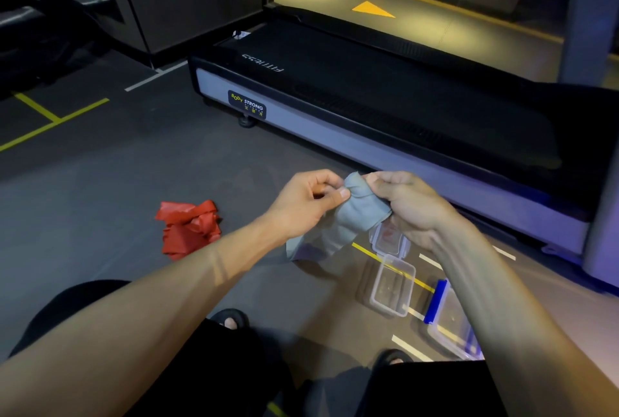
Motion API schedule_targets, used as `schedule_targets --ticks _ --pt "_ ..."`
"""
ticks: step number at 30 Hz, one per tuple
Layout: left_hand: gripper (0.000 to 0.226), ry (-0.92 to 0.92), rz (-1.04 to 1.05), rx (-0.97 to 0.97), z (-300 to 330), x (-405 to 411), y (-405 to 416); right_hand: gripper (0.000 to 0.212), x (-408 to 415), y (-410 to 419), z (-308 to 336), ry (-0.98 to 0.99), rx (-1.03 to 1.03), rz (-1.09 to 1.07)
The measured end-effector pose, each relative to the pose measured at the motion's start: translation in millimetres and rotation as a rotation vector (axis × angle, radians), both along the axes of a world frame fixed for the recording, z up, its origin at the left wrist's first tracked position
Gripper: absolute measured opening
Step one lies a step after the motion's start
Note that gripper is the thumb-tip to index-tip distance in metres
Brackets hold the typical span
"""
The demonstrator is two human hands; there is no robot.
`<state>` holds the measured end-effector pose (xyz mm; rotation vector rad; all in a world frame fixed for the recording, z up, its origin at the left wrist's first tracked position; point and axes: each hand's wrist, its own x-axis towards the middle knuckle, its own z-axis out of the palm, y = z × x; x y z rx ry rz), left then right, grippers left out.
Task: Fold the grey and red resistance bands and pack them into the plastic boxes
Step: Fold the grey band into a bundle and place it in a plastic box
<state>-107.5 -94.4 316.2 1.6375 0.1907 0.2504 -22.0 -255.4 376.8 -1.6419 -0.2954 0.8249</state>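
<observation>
Gym floor (pixel 100 182) beside treadmill (pixel 368 98) labelled "BODY STRONG" and "FITNESS". Left hand (pixel 301 205) and right hand (pixel 408 205) each pinch the grey band (pixel 358 215), held above plastic boxes (pixel 392 286). Red band (pixel 189 225) lies crumpled on floor, left.

The band (pixel 355 215) held between the two hands is plain pale grey, and the crumpled band (pixel 189 227) on the floor is bright red. The boxes are clear plastic: one (pixel 392 286) is colourless, another (pixel 449 323) has blue clips. The floor (pixel 100 189) is dark grey with yellow and white lines, and the treadmill (pixel 385 108) is black with a silver-grey side rail.
</observation>
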Motion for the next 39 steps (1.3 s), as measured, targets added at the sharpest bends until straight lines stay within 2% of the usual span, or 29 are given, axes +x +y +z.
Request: schedule_targets --ticks 6,9,12,14,21,30,32,36,39 --pt "0.015 -0.005 0.056 0.083 -1 1 -2 0.035 -1 3 -5 -0.154 -0.1 -0.018" --pt "0.014 -0.023 0.044 0.084 0 2 -3 0.051 -5 5 -4 -0.182 -0.091 0.021" --pt "0.013 -0.04 0.016 0.053 1 2 -2 0.029 -7 4 2 -0.27 -0.073 0.006" --pt "0.011 -0.046 -0.018 0.031 1 2 -2 0.023 -7 2 4 -0.271 -0.056 -0.029" --pt "0.008 -0.024 -0.067 -0.048 8 0 -1 0.032 -5 1 5 -0.204 -0.014 -0.135" --pt "0.019 -0.016 -0.16 -0.234 11 3 -3 0.036 1 -4 9 -0.243 -0.06 -0.087" --pt "0.024 -0.017 -0.194 -0.231 10 3 -3 0.035 2 -5 11 -0.274 -0.063 -0.08" --pt "0.015 0.006 -0.212 -0.171 7 1 -3 0.031 5 -6 16 -0.333 -0.061 -0.061" --pt "0.019 0.027 -0.202 -0.14 5 0 -3 0.031 8 -6 18 -0.355 -0.076 -0.045"
